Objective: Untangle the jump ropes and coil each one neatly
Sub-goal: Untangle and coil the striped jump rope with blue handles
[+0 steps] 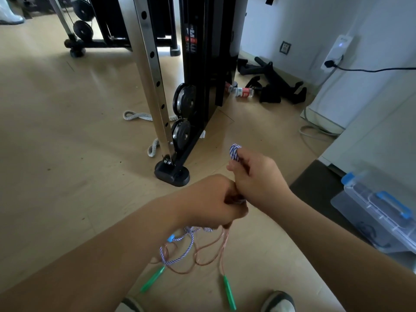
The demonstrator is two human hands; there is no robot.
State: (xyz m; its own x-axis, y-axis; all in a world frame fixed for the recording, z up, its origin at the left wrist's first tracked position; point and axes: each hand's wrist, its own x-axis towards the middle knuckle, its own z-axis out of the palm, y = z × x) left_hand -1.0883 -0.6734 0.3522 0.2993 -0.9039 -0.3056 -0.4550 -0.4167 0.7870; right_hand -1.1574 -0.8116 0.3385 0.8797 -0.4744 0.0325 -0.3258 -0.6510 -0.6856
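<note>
Clear box (pixel 373 206) (contents unclear); left hand (pixel 209 199) and right hand (pixel 258 176) clutch tangled ropes (pixel 235 153).

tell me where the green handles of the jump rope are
In the head view, both green handles are at bottom centre, on the ends of the pinkish rope trailing below the left hand, just ahead of the shoes.
</note>
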